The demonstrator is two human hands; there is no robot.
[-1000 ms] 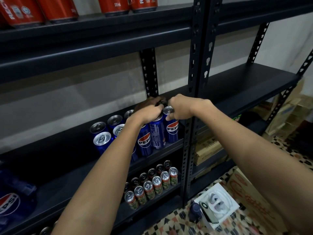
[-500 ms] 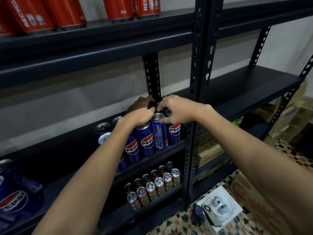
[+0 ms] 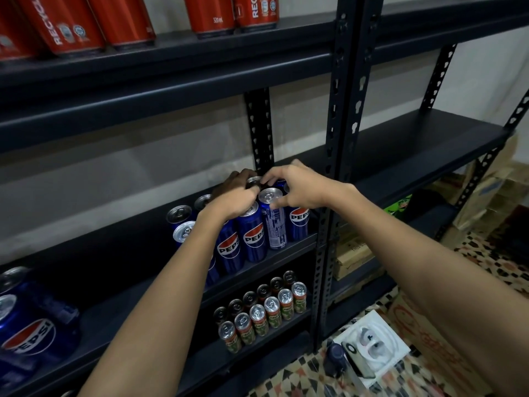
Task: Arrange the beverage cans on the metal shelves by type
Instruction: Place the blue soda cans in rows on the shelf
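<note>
Below, twelve small cans [image 3: 264, 312], both hands [image 3: 297, 190] on Pepsi cans [image 3: 254, 236]
</note>
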